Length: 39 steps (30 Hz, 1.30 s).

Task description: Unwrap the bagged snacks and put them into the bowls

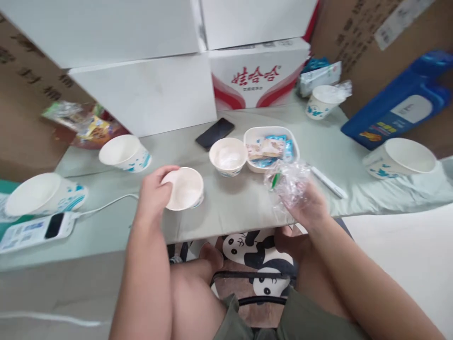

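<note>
My left hand (155, 189) grips the rim of a white paper bowl (186, 189), thumb inside and fingers behind. The bowl is tilted toward me at the table's near side. In my right hand (311, 203) is a crumpled clear plastic wrapper (288, 182) with a small green patch, held above the table edge. What lies inside the wrapper, if anything, I cannot make out. Another paper bowl (229, 156) stands between the hands, a little farther back. Beside it, a white square tub (295, 146) holds several small blue and white packets (272, 146).
A black phone (215, 133) lies behind the middle bowl. More paper cups (136, 156) stand left and right. A white pen-like stick (327, 182), a blue bottle (399, 104) and a white power strip (38, 231) with a cable are on the table. White cartons (258, 75) line the back.
</note>
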### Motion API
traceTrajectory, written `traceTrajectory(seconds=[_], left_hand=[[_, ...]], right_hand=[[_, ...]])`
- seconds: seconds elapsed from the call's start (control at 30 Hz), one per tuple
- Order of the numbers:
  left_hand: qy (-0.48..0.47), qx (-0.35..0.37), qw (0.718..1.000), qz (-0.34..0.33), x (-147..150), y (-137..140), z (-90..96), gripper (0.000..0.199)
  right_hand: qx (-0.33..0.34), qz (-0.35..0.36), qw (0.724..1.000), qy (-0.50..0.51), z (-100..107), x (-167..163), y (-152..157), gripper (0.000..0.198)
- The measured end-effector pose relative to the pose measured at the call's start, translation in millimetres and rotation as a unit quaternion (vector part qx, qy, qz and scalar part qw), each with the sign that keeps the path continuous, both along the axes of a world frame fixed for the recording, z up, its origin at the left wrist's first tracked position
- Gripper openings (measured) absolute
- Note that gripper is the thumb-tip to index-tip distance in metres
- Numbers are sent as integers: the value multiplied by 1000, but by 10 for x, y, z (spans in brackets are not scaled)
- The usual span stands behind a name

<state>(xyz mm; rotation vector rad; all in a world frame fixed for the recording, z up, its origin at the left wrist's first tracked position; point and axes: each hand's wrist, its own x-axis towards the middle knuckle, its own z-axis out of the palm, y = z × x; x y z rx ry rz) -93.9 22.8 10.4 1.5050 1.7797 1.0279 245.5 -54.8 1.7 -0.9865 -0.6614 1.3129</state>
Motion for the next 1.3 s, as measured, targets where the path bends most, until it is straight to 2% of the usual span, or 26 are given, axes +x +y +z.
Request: traceTrajectory(seconds=[0.07, 0.1, 0.17, 0.2, 0.23, 0.27, 0.3, 0.33, 0.37, 0.4, 0.47, 0.53, 0.6, 0.63, 0.73, 0.8, 0.87, 0.9, 0.93, 0.97, 1.0, 1.07, 1.1, 1.13, 1.2, 1.3], left_hand=[[53, 117, 987, 97, 130, 32, 113, 31], [62, 219, 963, 145, 256, 10, 193, 27], [-3, 339, 935, 104, 639, -120, 341, 23], [-45, 406, 910, 69, 883, -217, 385, 17], [-67, 415, 907, -23, 1145, -321, 395, 15], [-56, 370, 918, -132, 1408, -418, 367, 21], [-40, 308, 927, -210, 1654, -498, 305, 33], [-29, 266, 919, -288, 1869, -553, 216, 50], [-30, 237, 913, -331, 2041, -578, 113, 63], [-32, 215, 912, -347, 2166, -576, 8, 66], [-42, 172, 925, -336, 2281, -511, -159, 47], [-79, 148, 937, -308, 2262, -410, -240, 33], [-97, 106, 947, -287, 2177, -322, -245, 28], [-97, 85, 951, -279, 2127, -291, -232, 26], [-91, 38, 960, -264, 1990, -251, -187, 23], [-111, 12, 957, -268, 1923, -253, -176, 24], [-152, -13, 948, -279, 1878, -267, -171, 28], [-162, -22, 945, -283, 1864, -277, -165, 31], [-160, -27, 945, -283, 1856, -289, -156, 31], [-144, -30, 949, -278, 1854, -303, -144, 29], [-118, -32, 955, -271, 1857, -320, -131, 24], [-69, -34, 962, -263, 1873, -355, -119, 18], [-61, -32, 963, -260, 1885, -372, -123, 21], [-68, -29, 963, -259, 1896, -387, -136, 27], [-108, -30, 961, -253, 1921, -411, -179, 40], [-171, -71, 952, -244, 1956, -438, -239, 49]], right_hand=[[-12, -8, 999, 49, -66, 116, 5, 36], [-19, -10, 997, 70, -89, 171, 9, 39], [-28, -6, 994, 103, -117, 267, 14, 40], [-29, 1, 993, 114, -125, 305, 13, 40], [-27, 11, 992, 120, -132, 332, 9, 39], [-24, 24, 992, 122, -140, 347, 2, 39], [-21, 39, 992, 120, -150, 351, -7, 40], [-20, 53, 992, 112, -161, 345, -17, 41], [-19, 62, 993, 99, -174, 335, -28, 43], [-19, 64, 995, 79, -186, 326, -38, 44], [-12, 66, 998, 4, -203, 346, -53, 43], [8, 78, 988, -132, -202, 451, -60, 41], [24, 53, 948, -314, -187, 650, -59, 38], [24, 17, 913, -408, -183, 773, -57, 36], [-26, -108, 773, -624, -221, 1148, -53, 35], [-92, -109, 702, -698, -287, 1332, -55, 40], [-140, -64, 667, -729, -334, 1427, -65, 35], [-153, -53, 664, -730, -333, 1438, -75, 31], [-157, -55, 674, -720, -312, 1425, -87, 27], [-156, -68, 699, -695, -270, 1388, -103, 23], [-148, -81, 741, -650, -214, 1329, -122, 20], [-126, -69, 851, -505, -88, 1149, -165, 14], [-117, -34, 899, -421, -34, 1037, -185, 12], [-110, 12, 932, -345, 8, 917, -203, 11], [-95, 103, 952, -271, 49, 684, -223, 13], [-49, 173, 931, -318, 44, 439, -214, 25]])
